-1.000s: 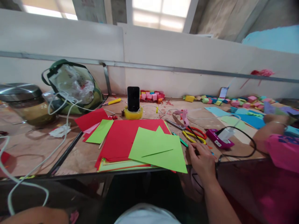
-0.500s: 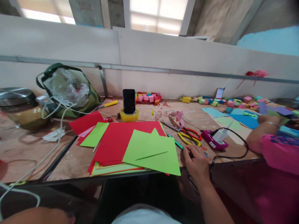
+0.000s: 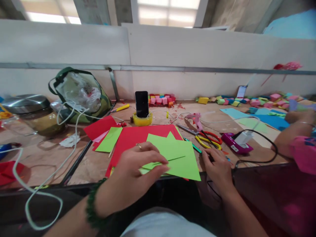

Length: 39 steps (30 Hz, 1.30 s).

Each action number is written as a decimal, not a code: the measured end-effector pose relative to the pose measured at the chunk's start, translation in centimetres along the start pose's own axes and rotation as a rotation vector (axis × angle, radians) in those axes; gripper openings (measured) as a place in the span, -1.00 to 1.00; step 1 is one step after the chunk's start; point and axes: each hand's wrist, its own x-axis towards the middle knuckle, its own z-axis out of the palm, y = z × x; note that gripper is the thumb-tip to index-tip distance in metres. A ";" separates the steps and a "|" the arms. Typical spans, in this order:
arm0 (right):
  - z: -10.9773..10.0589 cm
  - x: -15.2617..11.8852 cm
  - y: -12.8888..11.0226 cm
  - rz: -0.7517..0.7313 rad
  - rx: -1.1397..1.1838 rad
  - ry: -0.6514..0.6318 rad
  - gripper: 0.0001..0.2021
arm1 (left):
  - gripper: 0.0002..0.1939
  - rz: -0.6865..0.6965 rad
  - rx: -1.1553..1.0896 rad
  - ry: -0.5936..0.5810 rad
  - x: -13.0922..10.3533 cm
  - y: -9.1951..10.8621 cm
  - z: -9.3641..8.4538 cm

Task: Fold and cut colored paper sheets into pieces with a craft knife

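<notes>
My left hand (image 3: 138, 176), with a ring and a green bead bracelet, hovers over the green sheets (image 3: 181, 148). Its thumb and fingertips are slightly apart, with nothing visible between them. Beneath those sheets lies a stack of red paper (image 3: 130, 138). One thin dark slit or strip crosses the top green sheet. Beside the sheets' right edge, my right hand (image 3: 218, 168) rests at the table edge, fingers curled around the near end of a slim green tool (image 3: 195, 146); the gripped end is mostly hidden.
Scissors (image 3: 208, 140), a pink glue gun (image 3: 195, 120) and a purple power strip (image 3: 237, 143) lie right of the paper. A phone (image 3: 142, 104) stands behind on yellow tape. White cables, a bag (image 3: 81, 95) and a jar (image 3: 37, 115) are left. Another person's arm (image 3: 291, 131) is far right.
My left hand has come up from the lower left to above the green sheets. My right hand stays by the green tool. The whole view has shifted slightly.
</notes>
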 end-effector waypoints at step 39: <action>-0.4 7.4 -6.8 -0.547 0.370 -0.150 -0.70 | -0.61 -0.155 -0.251 -0.103 3.4 -6.5 5.9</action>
